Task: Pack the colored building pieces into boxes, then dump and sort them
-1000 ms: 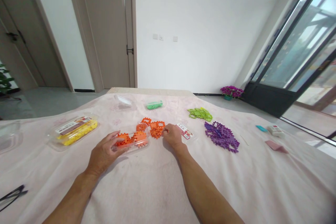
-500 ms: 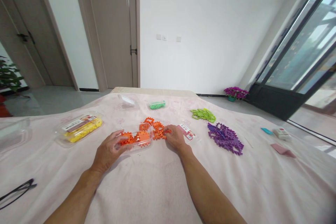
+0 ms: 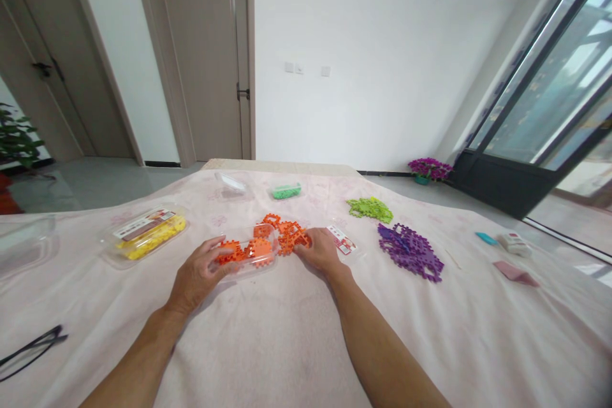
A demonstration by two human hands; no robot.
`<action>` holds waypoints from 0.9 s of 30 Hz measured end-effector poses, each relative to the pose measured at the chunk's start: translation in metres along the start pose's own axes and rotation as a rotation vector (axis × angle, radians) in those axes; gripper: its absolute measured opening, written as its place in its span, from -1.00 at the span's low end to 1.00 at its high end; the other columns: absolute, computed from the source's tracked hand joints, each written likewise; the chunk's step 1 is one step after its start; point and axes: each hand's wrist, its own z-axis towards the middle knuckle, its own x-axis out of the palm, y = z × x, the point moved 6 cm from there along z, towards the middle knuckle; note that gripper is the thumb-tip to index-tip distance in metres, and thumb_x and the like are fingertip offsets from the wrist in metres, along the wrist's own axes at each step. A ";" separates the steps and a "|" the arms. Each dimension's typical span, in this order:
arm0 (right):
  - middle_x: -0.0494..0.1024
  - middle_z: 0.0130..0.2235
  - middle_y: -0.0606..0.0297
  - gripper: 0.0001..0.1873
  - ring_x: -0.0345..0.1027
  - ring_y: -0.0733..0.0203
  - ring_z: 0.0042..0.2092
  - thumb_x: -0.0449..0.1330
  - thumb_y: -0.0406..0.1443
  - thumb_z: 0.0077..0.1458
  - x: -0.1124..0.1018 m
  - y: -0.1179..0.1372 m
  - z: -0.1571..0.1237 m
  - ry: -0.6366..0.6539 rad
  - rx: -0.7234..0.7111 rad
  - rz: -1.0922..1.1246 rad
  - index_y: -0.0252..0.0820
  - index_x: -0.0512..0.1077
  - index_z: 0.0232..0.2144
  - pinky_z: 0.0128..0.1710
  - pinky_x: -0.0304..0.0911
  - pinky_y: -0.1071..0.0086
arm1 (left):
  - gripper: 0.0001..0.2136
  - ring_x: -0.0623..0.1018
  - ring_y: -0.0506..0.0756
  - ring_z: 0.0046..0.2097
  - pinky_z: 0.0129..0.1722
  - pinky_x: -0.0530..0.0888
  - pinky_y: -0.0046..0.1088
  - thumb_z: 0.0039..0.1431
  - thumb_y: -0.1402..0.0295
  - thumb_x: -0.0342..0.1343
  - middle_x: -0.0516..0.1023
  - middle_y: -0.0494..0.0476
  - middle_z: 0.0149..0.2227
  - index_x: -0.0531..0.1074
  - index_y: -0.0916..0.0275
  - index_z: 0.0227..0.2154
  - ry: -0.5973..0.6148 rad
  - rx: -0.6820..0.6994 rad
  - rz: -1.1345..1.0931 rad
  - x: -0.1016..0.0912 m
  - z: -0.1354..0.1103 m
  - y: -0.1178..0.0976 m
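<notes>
A clear plastic tray (image 3: 261, 266) holding orange interlocking pieces (image 3: 248, 250) lies on the pink tablecloth (image 3: 287, 344). My left hand (image 3: 198, 274) grips the tray's near left end, fingers curled over its rim. More loose orange pieces (image 3: 287, 234) lie just beyond the tray's right end. My right hand (image 3: 319, 252) is closed on a few of these orange pieces beside the tray.
A lidded tray of yellow pieces (image 3: 146, 234) sits at left, with an empty clear tray (image 3: 23, 247) further left. Green pieces (image 3: 285, 190), lime pieces (image 3: 370, 208) and purple pieces (image 3: 410, 252) lie beyond. A labelled lid (image 3: 342, 240) is by my right hand. Glasses (image 3: 31, 350) rest near the left edge.
The camera shifted slightly left. My right hand has drawn loose orange pieces nearer to the tray's right end. My left hand has kept its hold on the tray.
</notes>
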 end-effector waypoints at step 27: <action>0.61 -0.31 0.27 -0.64 0.45 0.19 -0.26 0.06 -0.32 0.07 -0.022 -0.028 0.009 0.090 0.233 0.401 -0.17 0.57 -0.13 -0.29 0.25 0.42 | -0.55 0.52 0.23 0.17 0.22 0.46 -0.11 0.17 -0.18 0.11 0.51 0.18 0.17 0.65 0.03 -0.20 -0.018 0.039 -0.039 0.002 0.001 0.001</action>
